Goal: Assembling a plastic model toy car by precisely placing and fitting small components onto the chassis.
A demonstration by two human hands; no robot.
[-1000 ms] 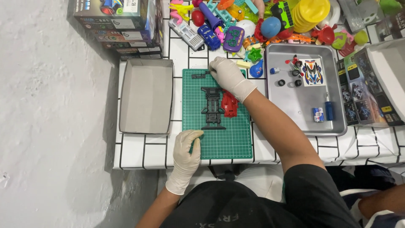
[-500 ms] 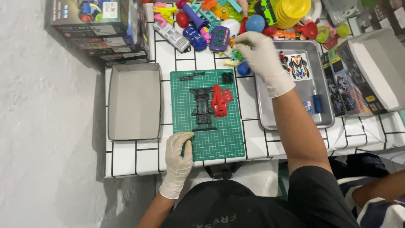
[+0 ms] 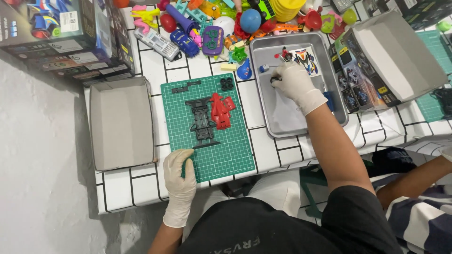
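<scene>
My right hand (image 3: 295, 83), in a white glove, reaches into the metal tray (image 3: 282, 121). Its fingertips pinch a small black part (image 3: 273, 80) near the tray's upper left. My gloved left hand (image 3: 179, 175) lies flat on the lower left corner of the green cutting mat (image 3: 221, 157) and holds nothing. On the mat a black toy car chassis (image 3: 199, 118) lies beside a red car body (image 3: 220, 111). Two small black wheels (image 3: 226, 83) and a black strip part (image 3: 185, 86) rest near the mat's top edge.
A grey box lid (image 3: 121, 123) lies left of the mat. Stacked toy boxes (image 3: 56, 35) stand at top left and an open box (image 3: 393, 56) at right. Colourful toys (image 3: 212, 23) crowd the back. Another person's arm (image 3: 419, 176) shows at lower right.
My right hand has left the mat, passed over the toys at the back and come down into the metal tray. My left hand has stayed on the mat's corner.
</scene>
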